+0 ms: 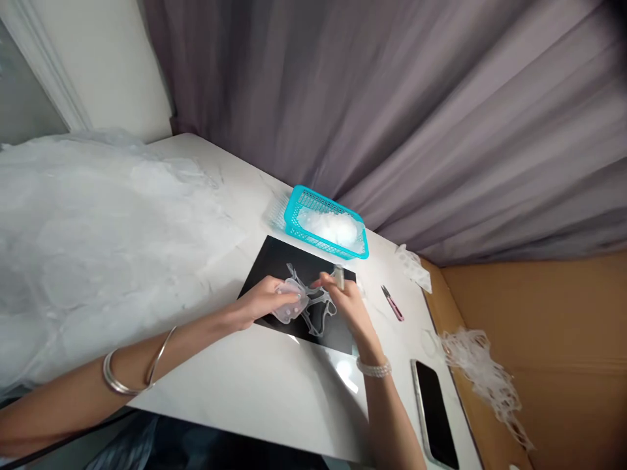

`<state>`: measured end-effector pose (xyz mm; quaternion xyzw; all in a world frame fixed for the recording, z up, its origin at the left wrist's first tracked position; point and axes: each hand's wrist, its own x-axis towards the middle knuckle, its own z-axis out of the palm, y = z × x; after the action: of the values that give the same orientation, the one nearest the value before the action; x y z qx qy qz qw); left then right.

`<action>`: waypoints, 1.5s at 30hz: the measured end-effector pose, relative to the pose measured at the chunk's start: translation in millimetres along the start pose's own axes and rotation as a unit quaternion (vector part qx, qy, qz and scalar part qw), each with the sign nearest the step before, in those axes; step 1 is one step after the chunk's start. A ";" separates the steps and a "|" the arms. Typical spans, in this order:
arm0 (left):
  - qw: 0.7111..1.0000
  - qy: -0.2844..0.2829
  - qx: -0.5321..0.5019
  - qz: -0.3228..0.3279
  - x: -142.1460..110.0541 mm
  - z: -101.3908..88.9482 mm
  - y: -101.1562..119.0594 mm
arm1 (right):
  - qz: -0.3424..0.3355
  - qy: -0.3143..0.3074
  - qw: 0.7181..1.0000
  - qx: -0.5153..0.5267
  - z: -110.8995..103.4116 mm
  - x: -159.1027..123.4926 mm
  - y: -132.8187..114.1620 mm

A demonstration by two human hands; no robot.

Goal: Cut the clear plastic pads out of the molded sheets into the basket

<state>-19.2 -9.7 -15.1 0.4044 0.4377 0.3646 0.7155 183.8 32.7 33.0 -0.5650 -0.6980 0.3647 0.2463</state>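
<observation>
My left hand (264,300) grips a translucent, rubbery moulded piece (292,307) above a black mat (294,258). Thin, whitish strands of the same clear material (319,310) trail from that piece across the mat. My right hand (344,307) pinches a small silvery cylindrical object (339,277), possibly a pen or tool, whose tip is hidden by my fingers. Its fingers are right next to the strands, though I cannot tell whether they touch. Both hands stay close together over the middle of the mat.
A turquoise plastic basket (326,225) holding white fluffy material stands beyond the mat. Pink-handled thread snips (392,303) and a black smartphone (434,414) lie to the right. White scraps fill a cardboard box (539,313) beyond the table edge; plastic sheeting (98,241) covers the left.
</observation>
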 end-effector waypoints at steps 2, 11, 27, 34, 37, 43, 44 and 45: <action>0.999 0.011 0.028 0.021 -0.6 0.0 1.2 | -0.005 -0.054 0.998 -0.024 9.7 8.3 -5.5; 0.989 0.108 0.013 0.098 4.6 -3.3 -5.7 | -0.029 0.028 0.994 -0.106 28.1 13.0 -1.4; 0.962 0.000 -0.273 0.016 4.7 -13.4 22.9 | 0.037 -0.035 0.978 0.203 21.8 8.5 8.8; 0.956 -0.043 -0.290 -0.011 4.4 -15.8 23.7 | 0.088 -0.092 0.922 0.366 30.4 7.0 5.3; 0.954 -0.049 -0.295 -0.023 4.9 -16.6 23.7 | 0.099 -0.097 0.915 0.378 28.7 7.8 9.4; 0.953 -0.049 -0.297 -0.041 3.7 -16.3 25.7 | 0.109 -0.107 0.908 0.390 28.1 7.4 13.9; 0.953 -0.049 -0.297 -0.041 3.1 -16.0 26.3 | 0.111 -0.109 0.907 0.392 28.2 7.4 14.3; 0.953 -0.048 -0.296 -0.041 2.6 -15.7 27.0 | 0.112 -0.112 0.905 0.395 28.2 7.3 14.6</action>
<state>-37.3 7.7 3.7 0.1730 0.2915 0.4282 0.8377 169.6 34.7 3.7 -0.4512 -0.4524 0.6964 0.3269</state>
